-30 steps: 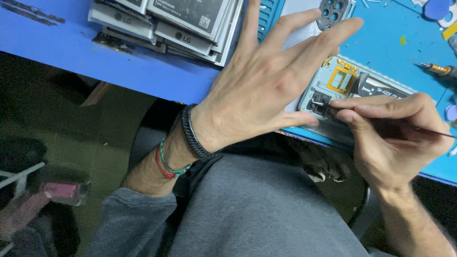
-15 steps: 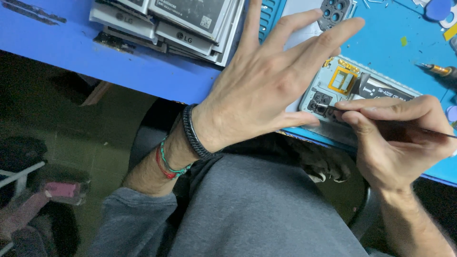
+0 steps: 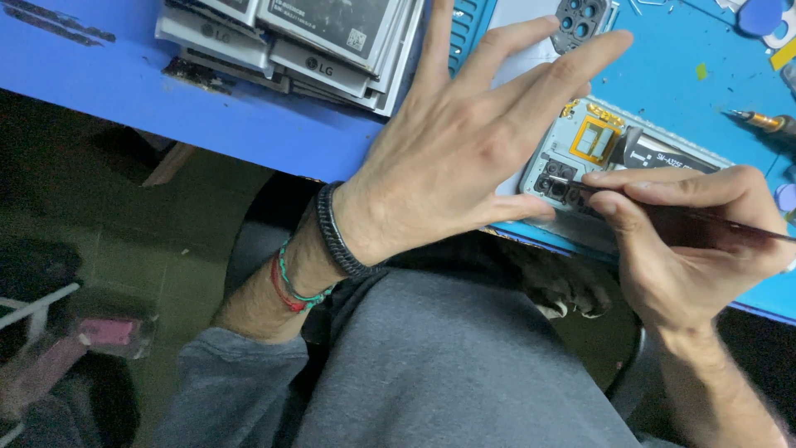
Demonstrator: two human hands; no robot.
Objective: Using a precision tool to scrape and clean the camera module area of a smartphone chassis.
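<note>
On blue tabletop (image 3: 249,124) | left hand (image 3: 464,158) splayed flat, unmoved, pinning opened phone (image 3: 605,149) | right hand (image 3: 688,241) pinching thin probe (image 3: 713,217), tip unchanged at camera module.

bright, even light on desk | dim below | sharp focus

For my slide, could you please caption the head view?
Left hand steadies an opened phone; right hand probes it with a thin tool.
</note>
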